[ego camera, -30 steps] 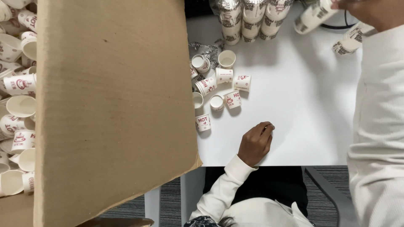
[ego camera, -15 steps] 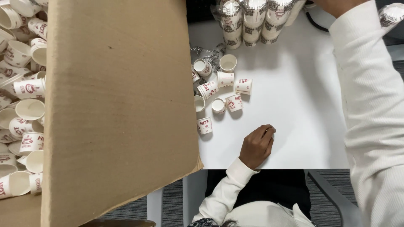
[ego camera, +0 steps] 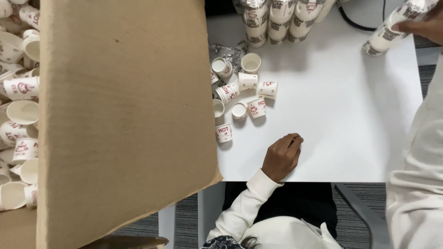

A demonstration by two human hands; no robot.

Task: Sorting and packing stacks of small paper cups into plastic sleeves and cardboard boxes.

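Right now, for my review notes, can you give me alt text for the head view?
The right hand grips a wrapped sleeve of paper cups above the far corner of a white table. A seated person's closed hand rests on the near edge, beside scattered small paper cups. A large cardboard flap fills the left side, with more loose cups beyond it.

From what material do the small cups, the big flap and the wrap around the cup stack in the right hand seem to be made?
Small cups: probably paper, matte white with red print and thin rolled rims.
Big flap: corrugated cardboard, dull brown and fibrous with a raw edge.
Wrap on the cup stack in the right hand: likely thin clear plastic film, shiny and crinkled.
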